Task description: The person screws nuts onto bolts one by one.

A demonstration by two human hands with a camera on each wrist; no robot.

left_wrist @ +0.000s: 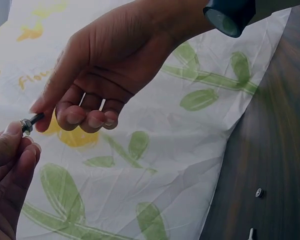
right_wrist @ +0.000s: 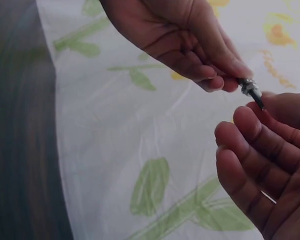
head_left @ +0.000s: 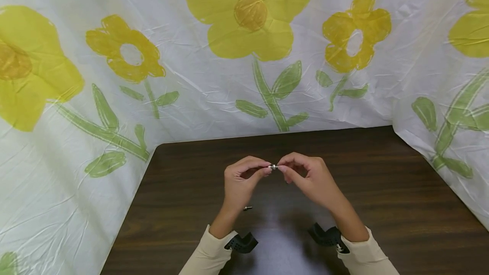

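A small metal bolt [head_left: 274, 166] with a shiny nut-like collar is held level above the table between both hands. My left hand [head_left: 240, 181] pinches its left end between thumb and index finger, hiding that end. With thumb and index finger, my right hand [head_left: 311, 177] pinches the thin dark shaft on the other side. The right wrist view shows the bolt [right_wrist: 251, 89] with its collar bare between the two sets of fingertips. In the left wrist view, the right hand's [left_wrist: 110, 60] other fingers are loosely curled, away from the bolt.
On the dark wood table [head_left: 183, 190], below the left hand, lies a small metal piece [head_left: 248, 208]. The left wrist view shows a small round ring-like part [left_wrist: 260, 192] and a thin metal pin [left_wrist: 251, 234] there. A white flowered cloth [head_left: 214, 96] hangs around the table's edges.
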